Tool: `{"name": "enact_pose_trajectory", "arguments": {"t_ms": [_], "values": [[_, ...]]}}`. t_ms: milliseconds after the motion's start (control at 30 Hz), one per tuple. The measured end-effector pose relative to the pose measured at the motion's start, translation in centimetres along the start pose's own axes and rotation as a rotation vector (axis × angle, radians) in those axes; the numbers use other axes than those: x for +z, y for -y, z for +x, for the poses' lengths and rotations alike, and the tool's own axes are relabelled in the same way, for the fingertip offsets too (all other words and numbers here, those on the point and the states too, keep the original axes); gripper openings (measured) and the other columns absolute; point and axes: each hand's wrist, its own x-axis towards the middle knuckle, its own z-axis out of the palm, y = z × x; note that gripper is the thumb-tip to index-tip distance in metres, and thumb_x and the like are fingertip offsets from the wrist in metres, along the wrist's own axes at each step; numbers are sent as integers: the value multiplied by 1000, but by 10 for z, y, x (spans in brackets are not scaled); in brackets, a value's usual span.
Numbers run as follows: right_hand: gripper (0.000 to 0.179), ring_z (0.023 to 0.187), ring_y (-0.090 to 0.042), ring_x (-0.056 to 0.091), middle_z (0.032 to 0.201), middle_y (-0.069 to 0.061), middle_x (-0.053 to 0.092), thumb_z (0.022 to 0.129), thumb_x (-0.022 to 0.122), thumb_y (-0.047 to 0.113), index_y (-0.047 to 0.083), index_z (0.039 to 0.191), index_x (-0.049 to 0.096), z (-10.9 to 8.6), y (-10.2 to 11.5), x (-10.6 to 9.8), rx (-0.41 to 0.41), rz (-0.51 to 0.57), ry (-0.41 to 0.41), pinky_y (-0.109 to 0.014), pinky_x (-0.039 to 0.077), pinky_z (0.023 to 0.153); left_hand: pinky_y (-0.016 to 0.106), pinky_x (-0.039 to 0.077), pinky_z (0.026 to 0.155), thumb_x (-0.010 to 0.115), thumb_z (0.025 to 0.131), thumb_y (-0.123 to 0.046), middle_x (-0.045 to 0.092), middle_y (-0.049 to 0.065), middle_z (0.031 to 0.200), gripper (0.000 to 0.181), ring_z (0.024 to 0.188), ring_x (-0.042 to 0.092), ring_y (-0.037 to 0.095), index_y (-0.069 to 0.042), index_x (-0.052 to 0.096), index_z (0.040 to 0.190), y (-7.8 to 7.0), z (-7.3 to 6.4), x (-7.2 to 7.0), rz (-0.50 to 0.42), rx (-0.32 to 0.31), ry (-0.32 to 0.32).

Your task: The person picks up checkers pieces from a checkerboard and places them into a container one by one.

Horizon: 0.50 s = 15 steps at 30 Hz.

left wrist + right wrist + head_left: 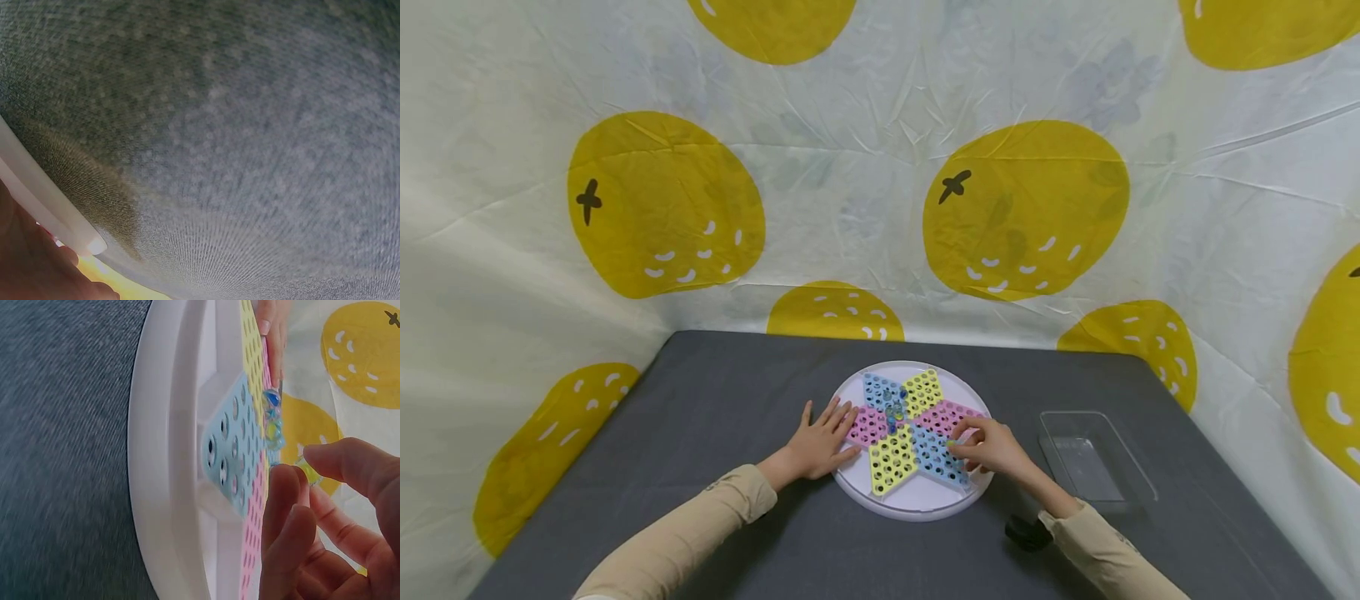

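A round white Chinese checkers board (913, 510) lies on the dark table, its raised star split into blue, yellow and pink sections full of holes. Several clear glass marbles (892, 413) sit near the star's middle and on the far blue section. My left hand (818, 442) rests with spread fingers on the board's left side; in the left wrist view only part of that hand (37, 265) shows beside the white rim (53, 200). Above the near blue section, my right hand (991, 447) pinches a yellow-green marble (309, 470) between thumb and fingertips.
To the right of the board stands a clear plastic box (1097, 471). A small black object (1028, 533) is by the right wrist. Behind the dark tabletop (737, 375) hangs a white cloth with yellow fruit prints (1026, 208).
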Motion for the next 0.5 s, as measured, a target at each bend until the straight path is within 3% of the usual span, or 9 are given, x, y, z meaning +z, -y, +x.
{"name": "enact_pose_trajectory", "arguments": {"t_ms": [233, 500], "values": [[19, 52, -22, 63, 65, -13, 65, 77, 67, 17, 4, 89, 60, -10, -1, -15, 15, -35, -29, -37, 47, 46, 61, 8, 103, 33, 91, -51, 22, 7, 149, 66, 139, 11, 29, -12, 21, 143, -4, -4, -9, -18, 12, -13], [19, 52, -23, 61, 64, -16, 64, 78, 66, 18, 5, 90, 59, -21, -6, -31, 38, -69, -59, -29, 44, 45, 60, 9, 104, 30, 91, -52, 20, 6, 149, 66, 139, 9, 27, -13, 19, 143, -5, -5, -11, -7, 1, 4]]}}
